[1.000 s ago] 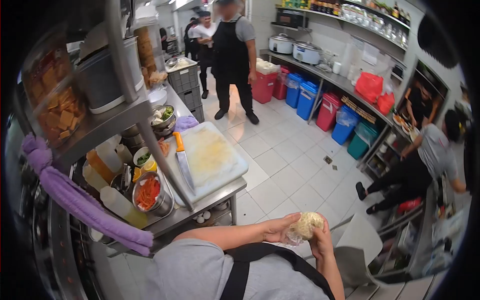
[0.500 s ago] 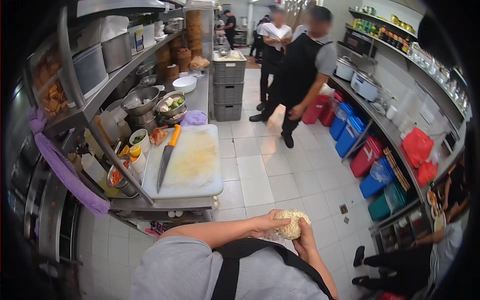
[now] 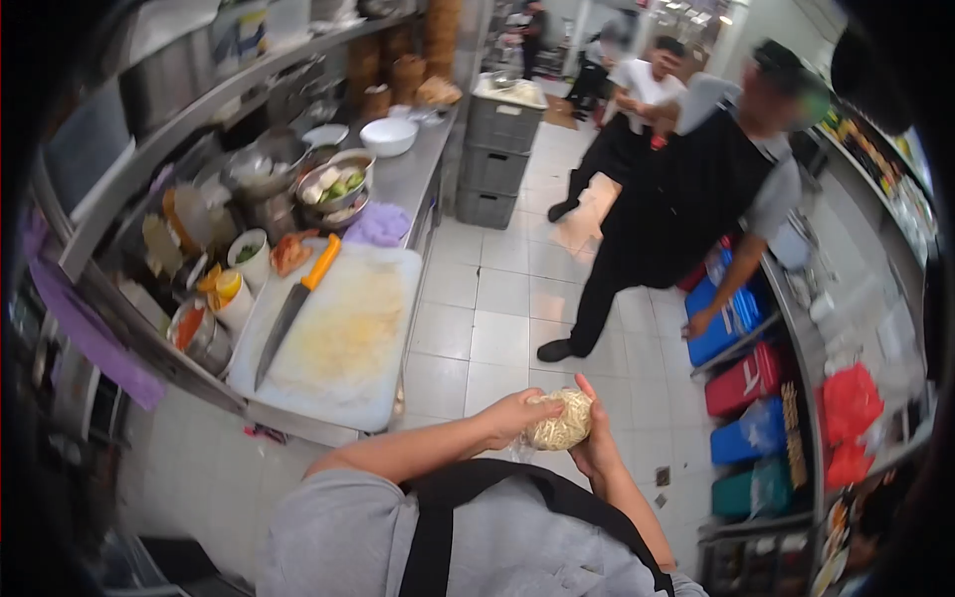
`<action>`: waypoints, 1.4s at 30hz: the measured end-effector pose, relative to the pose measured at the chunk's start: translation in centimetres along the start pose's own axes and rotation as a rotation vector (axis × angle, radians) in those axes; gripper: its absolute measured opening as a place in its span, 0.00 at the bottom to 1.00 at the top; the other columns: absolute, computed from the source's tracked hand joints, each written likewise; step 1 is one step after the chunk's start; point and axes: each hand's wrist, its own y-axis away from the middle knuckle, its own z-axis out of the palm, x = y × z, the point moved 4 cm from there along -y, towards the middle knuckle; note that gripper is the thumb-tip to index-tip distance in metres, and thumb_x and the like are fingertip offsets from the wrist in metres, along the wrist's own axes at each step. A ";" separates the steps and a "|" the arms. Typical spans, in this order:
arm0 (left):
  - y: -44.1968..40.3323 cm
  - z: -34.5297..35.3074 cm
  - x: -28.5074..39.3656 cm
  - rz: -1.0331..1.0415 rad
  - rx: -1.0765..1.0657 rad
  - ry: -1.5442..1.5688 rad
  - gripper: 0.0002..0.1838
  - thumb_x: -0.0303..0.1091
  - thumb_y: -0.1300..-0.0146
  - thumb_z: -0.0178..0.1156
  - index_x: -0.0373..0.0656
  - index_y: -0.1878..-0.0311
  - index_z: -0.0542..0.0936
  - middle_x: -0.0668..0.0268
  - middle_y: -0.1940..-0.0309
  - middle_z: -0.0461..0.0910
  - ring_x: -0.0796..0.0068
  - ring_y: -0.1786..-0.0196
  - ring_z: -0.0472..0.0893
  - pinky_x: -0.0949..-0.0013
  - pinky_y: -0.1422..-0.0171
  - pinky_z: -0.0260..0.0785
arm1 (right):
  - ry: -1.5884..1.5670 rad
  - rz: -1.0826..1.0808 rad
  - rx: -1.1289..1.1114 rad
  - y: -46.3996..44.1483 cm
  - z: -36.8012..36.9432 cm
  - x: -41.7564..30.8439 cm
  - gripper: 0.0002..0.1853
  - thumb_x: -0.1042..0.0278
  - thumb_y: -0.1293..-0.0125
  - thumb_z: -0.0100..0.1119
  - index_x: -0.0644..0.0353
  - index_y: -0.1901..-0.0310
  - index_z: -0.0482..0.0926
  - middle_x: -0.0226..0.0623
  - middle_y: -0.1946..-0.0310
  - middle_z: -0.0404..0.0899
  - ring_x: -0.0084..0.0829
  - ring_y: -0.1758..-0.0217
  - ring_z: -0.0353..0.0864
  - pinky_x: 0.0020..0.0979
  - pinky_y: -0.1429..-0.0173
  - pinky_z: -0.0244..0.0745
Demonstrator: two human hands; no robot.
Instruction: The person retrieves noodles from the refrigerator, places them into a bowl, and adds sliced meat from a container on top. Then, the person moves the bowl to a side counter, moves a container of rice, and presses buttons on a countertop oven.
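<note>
As the left grip (image 3: 511,418) and right grip (image 3: 599,444) clasp it, the noodle bundle (image 3: 563,422) sits between them.

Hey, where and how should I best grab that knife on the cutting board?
Probably by its orange handle, from above, reaching over the bare side of the board. The knife lies flat, blade tip towards you and handle at the far end, while cups crowd its other side. Which way the edge faces, I can't tell.
</note>
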 end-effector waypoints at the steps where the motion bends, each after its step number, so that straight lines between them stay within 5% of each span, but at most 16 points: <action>1: -1.0 -0.5 1.5 0.020 0.012 -0.026 0.30 0.46 0.36 0.60 0.36 0.42 0.62 0.60 0.51 0.74 0.73 0.52 0.78 0.69 0.49 0.74 | -0.085 0.059 -0.095 -1.7 0.3 -0.9 0.45 0.32 0.39 0.49 0.49 0.28 0.46 0.42 0.35 0.58 0.42 0.31 0.58 0.47 0.30 0.57; 6: -3.3 -3.2 8.6 0.107 0.104 -0.058 0.40 0.50 0.39 0.62 0.36 0.36 0.54 0.55 0.48 0.72 0.68 0.48 0.77 0.66 0.46 0.72 | -0.389 0.326 -0.229 -10.7 1.0 -1.9 0.40 0.29 0.37 0.42 0.50 0.31 0.56 0.41 0.35 0.62 0.42 0.34 0.65 0.51 0.34 0.64; 8: -4.3 -5.7 9.9 0.027 0.368 0.006 0.49 0.50 0.41 0.64 0.39 0.30 0.42 0.51 0.44 0.69 0.64 0.44 0.74 0.58 0.43 0.71 | -0.364 0.373 -0.203 -14.5 0.6 -1.1 0.38 0.31 0.35 0.39 0.54 0.33 0.60 0.43 0.36 0.64 0.44 0.34 0.67 0.50 0.34 0.65; 9: -4.6 -6.5 10.8 0.038 0.301 0.087 0.54 0.45 0.39 0.64 0.43 0.28 0.31 0.50 0.40 0.65 0.63 0.40 0.71 0.55 0.43 0.70 | -0.432 0.422 -0.174 -16.4 0.8 -1.2 0.38 0.32 0.34 0.39 0.56 0.35 0.61 0.44 0.37 0.66 0.44 0.35 0.68 0.50 0.35 0.66; 12: -4.9 -7.8 15.2 0.178 0.189 0.013 0.53 0.39 0.37 0.62 0.44 0.28 0.29 0.52 0.37 0.63 0.64 0.39 0.71 0.56 0.43 0.71 | -0.503 0.511 -0.133 -22.8 0.5 -1.9 0.38 0.33 0.33 0.37 0.61 0.37 0.65 0.46 0.39 0.68 0.45 0.36 0.69 0.49 0.36 0.67; 16: -8.9 -10.3 18.4 0.304 0.194 -0.237 0.45 0.24 0.39 0.55 0.44 0.26 0.37 0.54 0.32 0.59 0.65 0.36 0.68 0.59 0.38 0.67 | -0.463 0.503 -0.187 -31.5 0.1 -2.8 0.39 0.30 0.35 0.39 0.61 0.39 0.67 0.46 0.42 0.72 0.44 0.40 0.73 0.48 0.37 0.69; 17: -9.9 -10.7 19.3 0.418 0.308 -0.488 0.42 0.24 0.43 0.53 0.40 0.27 0.46 0.52 0.30 0.56 0.62 0.30 0.61 0.57 0.30 0.56 | -0.455 0.510 -0.205 -33.5 0.4 -3.3 0.39 0.30 0.36 0.40 0.62 0.40 0.68 0.46 0.44 0.73 0.44 0.41 0.74 0.47 0.38 0.70; 18: -10.9 -11.0 20.0 0.419 0.320 -0.495 0.42 0.24 0.43 0.53 0.40 0.27 0.46 0.52 0.30 0.56 0.62 0.30 0.61 0.57 0.30 0.56 | -0.459 0.514 -0.218 -35.4 0.8 -3.7 0.39 0.30 0.36 0.40 0.62 0.40 0.68 0.46 0.44 0.73 0.44 0.41 0.74 0.47 0.38 0.70; 20: -12.2 -12.4 22.0 0.272 0.625 -1.135 0.40 0.28 0.45 0.54 0.40 0.28 0.52 0.47 0.30 0.55 0.56 0.25 0.49 0.55 0.25 0.45 | -0.526 0.534 -0.377 -38.8 2.5 -4.7 0.38 0.31 0.37 0.46 0.62 0.43 0.69 0.45 0.47 0.75 0.42 0.44 0.76 0.46 0.40 0.72; 28: -12.4 -20.4 30.1 0.377 0.792 -0.926 0.38 0.27 0.47 0.55 0.48 0.29 0.58 0.51 0.26 0.42 0.51 0.24 0.41 0.55 0.25 0.45 | -0.568 0.660 -0.550 -51.9 7.3 -4.0 0.35 0.33 0.38 0.49 0.59 0.44 0.71 0.43 0.50 0.76 0.40 0.47 0.77 0.45 0.41 0.73; 30: -11.8 -23.5 31.5 0.638 0.742 -0.398 0.36 0.23 0.42 0.53 0.47 0.29 0.57 0.52 0.28 0.48 0.58 0.27 0.53 0.59 0.29 0.54 | -0.428 0.566 -0.456 -55.7 8.5 -5.3 0.36 0.31 0.37 0.46 0.58 0.43 0.71 0.42 0.50 0.76 0.40 0.47 0.76 0.45 0.42 0.73; 35: -9.0 -32.1 32.9 0.565 0.907 -0.376 0.29 0.24 0.37 0.52 0.42 0.32 0.61 0.60 0.40 0.68 0.73 0.43 0.72 0.69 0.39 0.64 | -0.331 0.310 -0.319 -65.4 15.8 -14.2 0.41 0.28 0.35 0.35 0.60 0.40 0.68 0.43 0.44 0.73 0.41 0.42 0.73 0.47 0.38 0.68; 37: -7.8 -35.2 32.1 0.494 1.195 -0.373 0.24 0.25 0.37 0.54 0.40 0.36 0.65 0.61 0.45 0.72 0.74 0.45 0.73 0.71 0.40 0.65 | -0.338 0.222 -0.486 -69.1 19.0 -17.2 0.43 0.26 0.36 0.34 0.60 0.37 0.64 0.43 0.40 0.70 0.44 0.38 0.69 0.48 0.35 0.65; 39: -7.9 -36.2 31.7 0.491 1.181 -0.278 0.22 0.25 0.37 0.54 0.40 0.38 0.67 0.61 0.45 0.73 0.74 0.47 0.74 0.72 0.41 0.66 | -0.378 0.069 -0.526 -73.3 22.5 -19.2 0.37 0.35 0.30 0.29 0.63 0.37 0.64 0.47 0.39 0.68 0.43 0.37 0.70 0.46 0.35 0.67; 42: -9.0 -36.5 31.9 0.485 1.166 -0.161 0.19 0.25 0.36 0.53 0.38 0.41 0.68 0.61 0.48 0.74 0.75 0.49 0.75 0.72 0.42 0.67 | -0.257 -0.331 -0.599 -77.2 27.8 -20.6 0.21 0.55 0.26 0.39 0.59 0.40 0.66 0.44 0.44 0.71 0.38 0.41 0.72 0.40 0.38 0.70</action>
